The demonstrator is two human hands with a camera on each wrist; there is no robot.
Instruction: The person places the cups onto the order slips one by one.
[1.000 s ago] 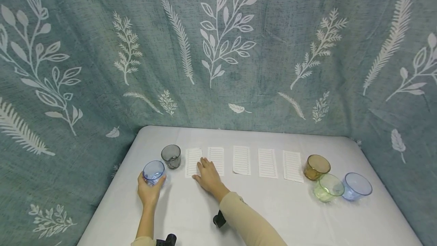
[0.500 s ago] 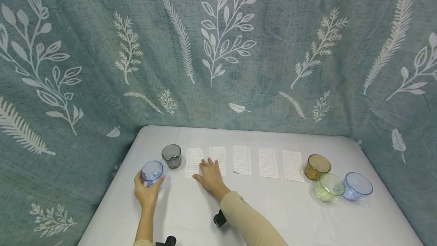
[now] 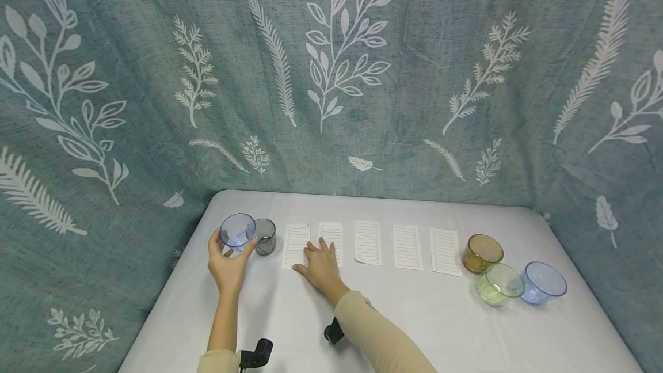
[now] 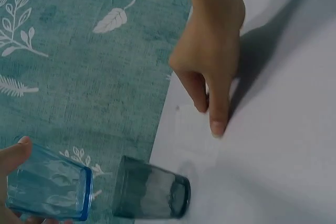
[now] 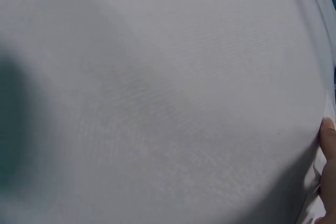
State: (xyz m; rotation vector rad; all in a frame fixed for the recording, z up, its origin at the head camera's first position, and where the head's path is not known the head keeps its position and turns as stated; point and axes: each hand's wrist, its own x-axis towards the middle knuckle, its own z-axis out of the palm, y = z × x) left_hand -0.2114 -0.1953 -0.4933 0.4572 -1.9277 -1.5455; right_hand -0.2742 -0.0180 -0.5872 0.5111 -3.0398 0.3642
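Observation:
My left hand [image 3: 228, 266] grips a blue glass [image 3: 237, 232] by its sides, thumb on the right and fingers on the left. The blue glass is lifted off the table, beside a grey glass [image 3: 266, 238] that stands upright. In the left wrist view, the held blue glass [image 4: 50, 187] and the grey glass [image 4: 149, 190] are a small gap apart. My right hand [image 3: 322, 266] rests with spread fingers across two paper slips, the leftmost slip [image 3: 296, 243] and the second slip [image 3: 332, 238]. Only the right thumb and a paper edge show in the right wrist view.
Three more printed slips [image 3: 368, 243] lie in a row to the right. Beyond them stand an amber glass [image 3: 482, 255], a green glass [image 3: 499, 286] and another blue glass [image 3: 545, 285], close together. A patterned curtain surrounds the white table [image 3: 393, 315] at the back and sides.
My left hand has carried the blue glass forward and up, from in front of the grey glass to beside it. The right hand stays nearly still on the slips.

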